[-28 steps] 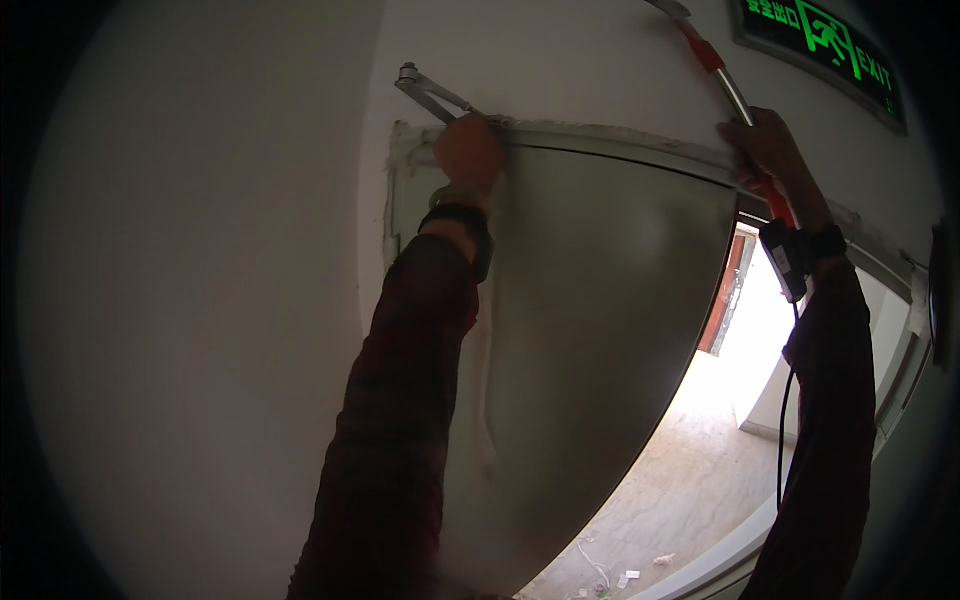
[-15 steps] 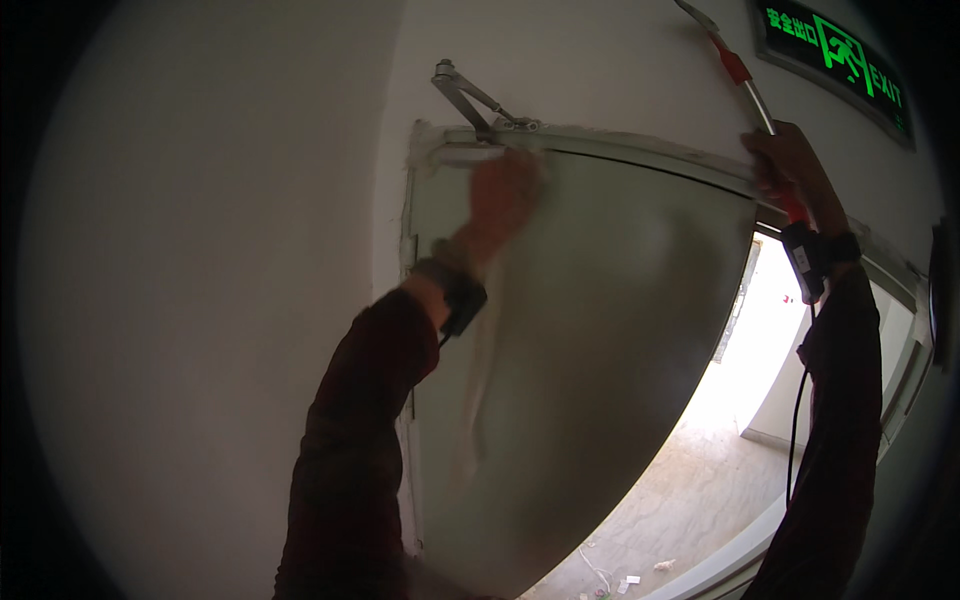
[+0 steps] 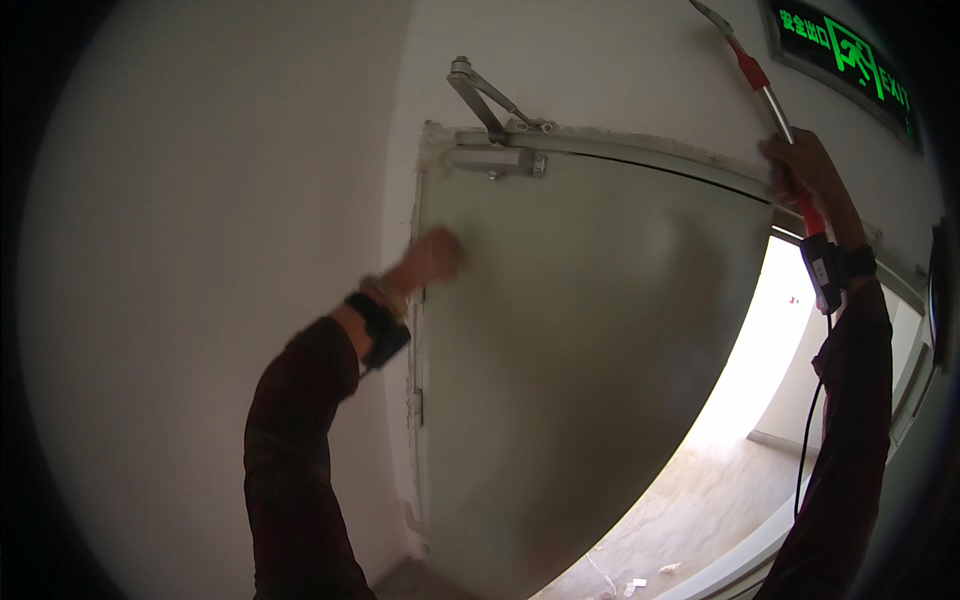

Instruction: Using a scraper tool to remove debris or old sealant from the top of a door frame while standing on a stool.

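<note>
My left hand [image 3: 430,256] is raised beside the door's hinge edge, blurred and curled into a fist; what it holds, if anything, is hidden. In front of it is a greyish-green door [image 3: 570,330]. A silver door closer [image 3: 492,162] is fixed near the door's top left corner, and its jointed arm [image 3: 480,98] rises above the frame. High on the right, my right hand [image 3: 805,165] is wrapped round a long-handled tool [image 3: 778,108]. This tool has a red grip, a silver shaft, a red collar and a narrow, dark, blade-like tip pointing up and left.
A glowing green exit sign [image 3: 850,60] hangs at the upper right, close to the tool. Rough plaster edges the door frame [image 3: 660,146]. Right of the door is a bright opening with a pale floor [image 3: 680,510] and small white scraps. A black cable [image 3: 808,430] runs along my right arm.
My left hand has dropped down and left from the door closer, which now shows. My right hand still grips the long-handled tool. The whole view has shifted slightly.
</note>
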The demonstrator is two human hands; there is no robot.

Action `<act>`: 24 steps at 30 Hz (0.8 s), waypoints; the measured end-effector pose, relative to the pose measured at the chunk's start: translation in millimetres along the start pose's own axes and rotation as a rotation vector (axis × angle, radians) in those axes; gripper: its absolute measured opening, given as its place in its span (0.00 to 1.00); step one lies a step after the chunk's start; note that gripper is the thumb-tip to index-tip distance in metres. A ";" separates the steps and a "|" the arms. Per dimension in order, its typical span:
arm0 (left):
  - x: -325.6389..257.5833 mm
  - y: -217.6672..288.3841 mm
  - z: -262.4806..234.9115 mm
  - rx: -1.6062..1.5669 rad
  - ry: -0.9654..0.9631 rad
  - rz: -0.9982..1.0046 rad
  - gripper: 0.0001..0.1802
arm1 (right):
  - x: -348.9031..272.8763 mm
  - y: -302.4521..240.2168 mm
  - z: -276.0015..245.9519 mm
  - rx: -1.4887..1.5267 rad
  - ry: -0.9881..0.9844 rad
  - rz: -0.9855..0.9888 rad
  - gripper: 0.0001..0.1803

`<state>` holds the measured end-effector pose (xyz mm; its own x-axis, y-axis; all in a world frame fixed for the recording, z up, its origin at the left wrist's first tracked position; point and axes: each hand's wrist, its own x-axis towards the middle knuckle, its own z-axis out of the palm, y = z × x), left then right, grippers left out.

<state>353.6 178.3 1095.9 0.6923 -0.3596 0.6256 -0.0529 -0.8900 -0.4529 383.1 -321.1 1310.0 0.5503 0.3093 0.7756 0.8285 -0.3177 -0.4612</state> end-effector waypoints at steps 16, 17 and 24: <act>139.3 -25.8 -169.4 -0.693 0.077 -0.528 0.24 | -2.3 2.6 -2.6 -0.082 0.082 0.068 0.14; 140.7 -22.3 -175.5 -0.720 -0.010 -0.664 0.25 | -1.8 2.5 -2.9 -0.061 0.099 0.072 0.14; 158.5 8.1 -191.2 -0.165 -0.050 -0.534 0.19 | 5.6 18.6 -10.5 -0.053 0.053 -0.015 0.12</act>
<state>325.3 60.5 1312.9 0.6867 0.1636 0.7083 0.2056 -0.9783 0.0267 400.5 -334.7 1310.4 0.5309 0.2671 0.8042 0.8289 -0.3610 -0.4273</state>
